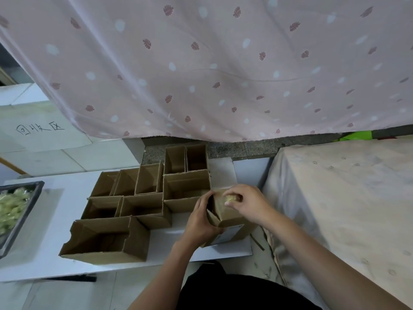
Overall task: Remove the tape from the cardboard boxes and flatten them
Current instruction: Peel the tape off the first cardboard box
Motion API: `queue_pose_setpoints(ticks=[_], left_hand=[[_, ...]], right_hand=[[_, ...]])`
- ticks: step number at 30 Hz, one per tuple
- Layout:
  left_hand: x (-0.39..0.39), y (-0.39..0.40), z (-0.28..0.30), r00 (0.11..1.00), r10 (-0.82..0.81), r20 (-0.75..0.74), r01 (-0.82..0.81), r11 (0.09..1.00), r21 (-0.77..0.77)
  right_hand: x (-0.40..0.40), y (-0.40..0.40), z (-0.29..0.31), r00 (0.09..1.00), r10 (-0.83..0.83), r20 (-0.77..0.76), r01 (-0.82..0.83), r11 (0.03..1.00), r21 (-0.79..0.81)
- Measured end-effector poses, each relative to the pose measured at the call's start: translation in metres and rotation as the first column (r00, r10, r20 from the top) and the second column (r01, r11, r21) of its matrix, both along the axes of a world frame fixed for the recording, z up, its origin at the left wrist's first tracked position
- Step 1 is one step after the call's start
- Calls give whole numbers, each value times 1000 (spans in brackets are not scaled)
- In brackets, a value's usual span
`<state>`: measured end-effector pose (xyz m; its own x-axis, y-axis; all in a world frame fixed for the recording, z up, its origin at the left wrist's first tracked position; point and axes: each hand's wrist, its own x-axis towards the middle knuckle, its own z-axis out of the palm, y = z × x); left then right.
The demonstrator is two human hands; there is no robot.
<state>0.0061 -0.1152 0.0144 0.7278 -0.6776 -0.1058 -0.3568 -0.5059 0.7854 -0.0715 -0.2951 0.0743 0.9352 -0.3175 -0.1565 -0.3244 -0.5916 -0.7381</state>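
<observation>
Cardboard box (225,214) in hand is the one being worked on right now, sitting at the near right corner of the bench (51,238), tipped up on its side. Left hand (201,217) is wrapped round its left edge to steady it, fingers curled onto the open end. Right hand (245,201) is up on the top face, and its grip is pinched together on a crumpled wad of yellowish tape (232,198). So I'd say we're mid tape-peel on this box, flattening not started yet.

Next move, my guess: pull that strip the rest of the way off along the seam while the left hand braces hard so the box doesn't slide off the corner, then ditch the wad and press the box flat. Can't tell how much tape is left stuck underneath.

Going further back on the bench: a big open box (107,240) near the front edge, nothing in it that I can see. Behind it a cluster of smaller open boxes (145,189) packed edge to edge toward the far edge, all standing up and looking hollow, none flattened. Plenty left to do.

Off at the left edge there's a dark tray (33,193) holding a heap of pale yellow-green crumpled stuff, likely the peeled tape pile, but it's blurry.
</observation>
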Motion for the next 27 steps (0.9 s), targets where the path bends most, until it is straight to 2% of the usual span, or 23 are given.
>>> queue_pose_setpoints(ticks=[5,10,15,20,24,27], left_hand=[[5,8,-9,999,51,-12,-50,998,45],[5,14,-18,1000,-5,-20,7,992,128],[3,14,-18,986,-36,166,-10,962,272],[0,0,-21,909,-177,378,-25,881,472],[-10,-12,-25,897,-211,388,-10,869,495],[-15,-16,-27,896,-216,389,-25,849,528]], right_hand=[[3,-10,-2,996,-84,-11,83,994,-66],[4,-11,-14,984,-32,-176,26,999,-37],[5,-9,-20,982,4,-186,-5,1000,-5],[8,-4,-19,987,-11,-160,5,999,-39],[13,2,-17,994,50,-101,-52,998,-22],[16,3,-18,993,80,-84,-85,994,-68]])
